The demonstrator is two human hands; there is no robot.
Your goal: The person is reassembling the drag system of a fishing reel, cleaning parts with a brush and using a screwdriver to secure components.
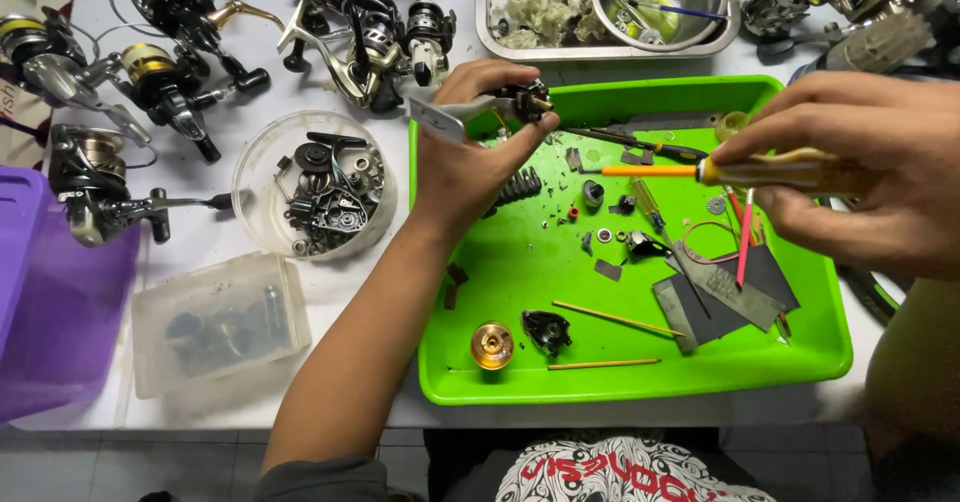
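1. The left hand [470,167] grips a reel part [500,105], probably its body, over the green tray [790,357].
2. The right hand [880,167] is closed around a screwdriver [720,172], whose tip points toward the left hand.
3. Small parts [600,222] lie below both hands.

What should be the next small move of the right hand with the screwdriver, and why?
Probably bring the screwdriver tip leftward to the reel part. The left hand holds that part above the green tray, while the right hand aims the orange shaft at it, with the tip apart from it.
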